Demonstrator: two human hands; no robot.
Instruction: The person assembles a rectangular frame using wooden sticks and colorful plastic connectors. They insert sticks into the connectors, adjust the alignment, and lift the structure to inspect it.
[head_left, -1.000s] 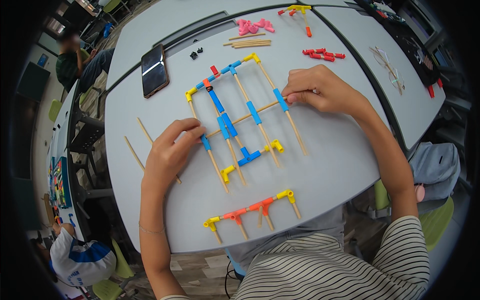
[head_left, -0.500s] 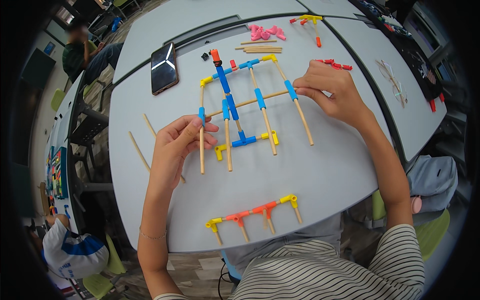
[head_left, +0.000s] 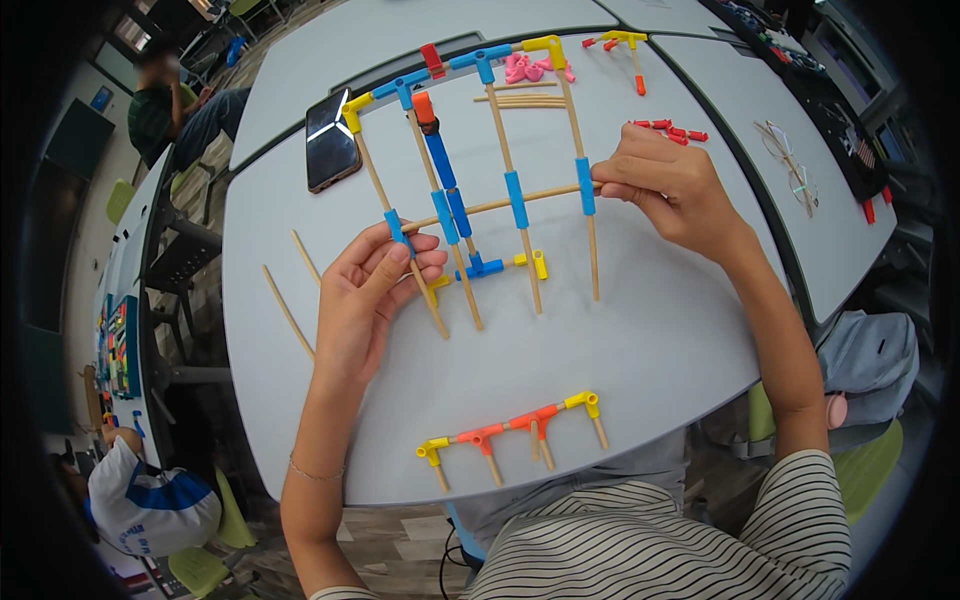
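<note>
Between my hands is a frame of wooden sticks and plastic connectors (head_left: 512, 190), with blue joints along its top bar and crossbar and yellow elbows at its upper corners. My left hand (head_left: 372, 285) grips the blue joint at the crossbar's left end, fingers wrapped round it. My right hand (head_left: 668, 185) pinches the crossbar's right end beside the blue joint there. Behind the frame stands a blue upright (head_left: 441, 160) with an orange top, above a blue tee and yellow elbows. Closer to me lies a row of orange tees and yellow elbows (head_left: 510, 425) on short sticks.
Several loose sticks (head_left: 520, 100), pink connectors (head_left: 522, 70), red connectors (head_left: 675, 130) and a yellow-and-red piece (head_left: 625, 38) lie farther back. A phone (head_left: 332, 140) is at the left back, with two sticks (head_left: 288, 310) nearer. Glasses (head_left: 785, 165) rest on the right-hand table. Two people sit at left.
The frame's top bar has swung up and come nearer, so the frame tilts differently and its left stick leans. My left hand has shifted slightly right; both hands keep hold.
</note>
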